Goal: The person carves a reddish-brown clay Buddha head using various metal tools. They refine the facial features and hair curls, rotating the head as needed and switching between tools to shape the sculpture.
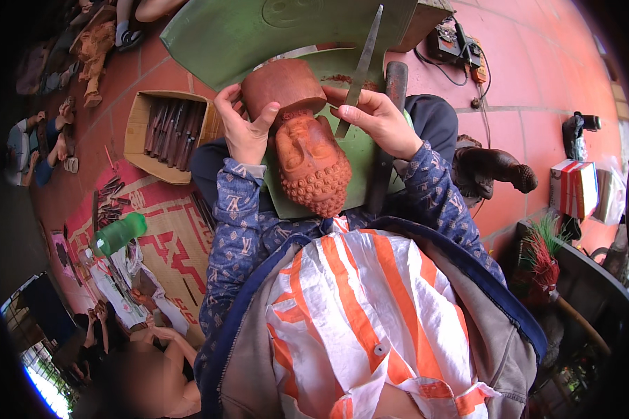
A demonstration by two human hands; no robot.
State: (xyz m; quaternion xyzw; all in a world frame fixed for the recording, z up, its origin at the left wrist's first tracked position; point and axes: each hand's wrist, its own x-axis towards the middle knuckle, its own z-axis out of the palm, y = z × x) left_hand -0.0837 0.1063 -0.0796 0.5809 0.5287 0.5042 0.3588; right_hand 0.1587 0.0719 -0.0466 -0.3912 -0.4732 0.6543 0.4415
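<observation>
A reddish-brown carved wooden head (pixel 311 167) with knobbly curled hair lies in front of me, its crown toward my body and its thick round base (pixel 283 87) away from me. My left hand (pixel 248 129) is closed on the left side of that base, thumb along its near edge. Between the thumb and fingers of my right hand (pixel 384 126) is a long tapered metal file (pixel 365 59), its narrow end pointing away. The right fingertips also reach the base's right side. Beneath the carving is a green plastic chair (pixel 223 38). A dark bar (pixel 396 80) lies beside my right hand.
At left, a cardboard box (pixel 136 133) holds several wood-handled tools; a green bottle (pixel 121 234) lies beyond it. Other people's legs and hands appear at the left. To the right are a dark wooden carving (pixel 493 170), a power box with cables (pixel 451 43) and a red-bristled broom (pixel 544 269).
</observation>
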